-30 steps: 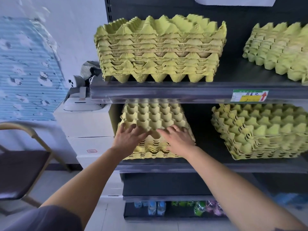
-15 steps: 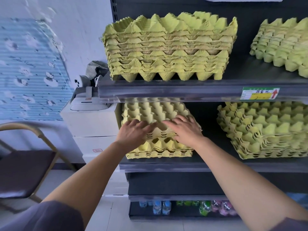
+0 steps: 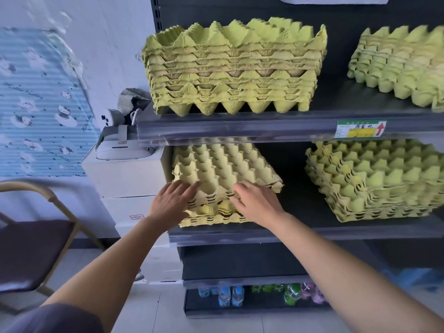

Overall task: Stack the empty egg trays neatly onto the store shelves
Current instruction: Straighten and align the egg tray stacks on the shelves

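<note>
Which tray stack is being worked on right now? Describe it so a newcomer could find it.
On the dark shelf unit, take the shelf under the green price tag. The stack sits at its left end, beside the white boxes. It is paler than the greener stack to its right, and the left hand and right hand rest on it.

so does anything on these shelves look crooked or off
Yes. The left stack on the middle shelf is skewed: its upper trays sit twisted against the lower ones, under the left hand and right hand. The right stack there lies angled to the shelf edge.
</note>
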Available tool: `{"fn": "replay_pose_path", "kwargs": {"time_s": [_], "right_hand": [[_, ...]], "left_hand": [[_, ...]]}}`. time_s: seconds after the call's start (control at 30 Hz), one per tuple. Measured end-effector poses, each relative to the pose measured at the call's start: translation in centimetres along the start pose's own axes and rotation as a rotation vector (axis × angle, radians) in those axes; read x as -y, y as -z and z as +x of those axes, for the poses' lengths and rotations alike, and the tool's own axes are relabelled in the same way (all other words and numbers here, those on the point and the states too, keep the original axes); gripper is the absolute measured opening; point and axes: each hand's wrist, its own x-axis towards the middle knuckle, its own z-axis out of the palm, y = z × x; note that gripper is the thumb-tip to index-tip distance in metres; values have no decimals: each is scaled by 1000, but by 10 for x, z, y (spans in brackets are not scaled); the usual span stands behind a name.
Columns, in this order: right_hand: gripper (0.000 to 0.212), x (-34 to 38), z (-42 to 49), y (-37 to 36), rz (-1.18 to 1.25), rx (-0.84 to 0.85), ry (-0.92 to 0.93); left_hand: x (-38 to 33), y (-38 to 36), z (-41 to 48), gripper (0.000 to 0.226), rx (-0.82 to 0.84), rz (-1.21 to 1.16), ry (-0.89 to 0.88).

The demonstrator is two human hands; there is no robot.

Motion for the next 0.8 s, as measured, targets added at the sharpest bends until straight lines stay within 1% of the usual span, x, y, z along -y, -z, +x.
{"fn": "replay_pose_path", "kwargs": {"time_s": [0.07, 0.1, 0.13, 0.17, 0.23, 0.3, 0.33, 0.4, 0.47, 0.53, 0.57, 0.63, 0.67, 0.7, 0.8], "right_hand": [[43, 10, 0, -11, 177, 267, -204], [51, 14, 0, -16, 314, 345, -300], [56, 17, 0, -19, 450, 387, -389], [59, 20, -2, -19, 604, 399, -484], [65, 28, -3, -15, 1024, 402, -726], [67, 38, -1, -4, 1447, 351, -934], [64, 42, 1, 1, 1612, 295, -1017], [59, 47, 8, 0, 1817, 205, -1147], [63, 53, 16, -5, 1864, 173, -1264], [58, 63, 21, -12, 1866, 100, -1354], [51, 68, 24, -14, 1866, 50, -1370], [40, 74, 28, -15, 1852, -40, -1375], [39, 74, 29, -15, 1846, -72, -1375], [38, 73, 29, -14, 1830, -93, -1372], [31, 63, 25, -9, 1822, -108, -1355]], "left_hand": [[-3, 4, 2, 93, 32, -44, 28], [-6, 8, 5, 86, 42, -77, 43], [-8, 11, 8, 82, 36, -102, 52], [-11, 14, 10, 80, 6, -103, 35], [-20, 21, 12, 80, -45, -70, -11], [-32, 22, 16, 80, -77, -85, -30], [-39, 23, 18, 80, -49, -114, -32], [-45, 23, 19, 80, 33, -222, -6], [-43, 28, 18, 80, 158, -373, 21], [-36, 34, 15, 72, 264, -506, 37], [-32, 37, 13, 65, 262, -555, 48], [-22, 40, 8, 50, 145, -597, 80], [-15, 39, 6, 42, 93, -576, 109], [-8, 38, 3, 40, 65, -532, 137], [7, 32, -2, 68, 102, -288, 205]]}}
